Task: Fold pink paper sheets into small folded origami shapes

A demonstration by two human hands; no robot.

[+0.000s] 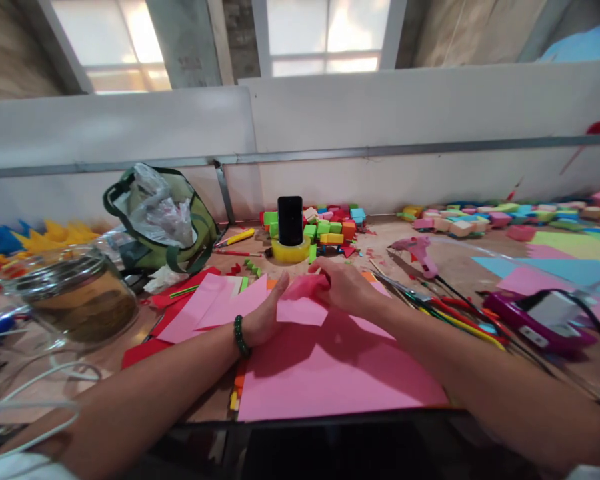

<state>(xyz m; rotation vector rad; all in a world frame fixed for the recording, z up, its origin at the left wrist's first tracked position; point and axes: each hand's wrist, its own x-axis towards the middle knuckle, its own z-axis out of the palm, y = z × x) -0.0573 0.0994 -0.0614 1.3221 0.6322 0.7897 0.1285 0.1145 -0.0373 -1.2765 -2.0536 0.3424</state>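
Note:
Both hands meet over a large pink sheet [340, 380] at the table's front edge. My left hand [267, 315], with a dark green bead bracelet at its wrist, has its thumb raised and holds a small light pink paper [303, 313]. My right hand [343, 287] is closed with bent fingers on a darker pink paper piece [305, 287] above the light pink one. More light pink paper [220, 303] and red sheets lie left of my left hand.
A phone [290, 220] stands in a yellow tape roll [291, 251], with colourful paper blocks [330, 230] behind. Left are a glass jar [80, 300] and green bag [195, 220]; right, a pink glue gun [417, 252], scissors [460, 310] and purple power strip [535, 327].

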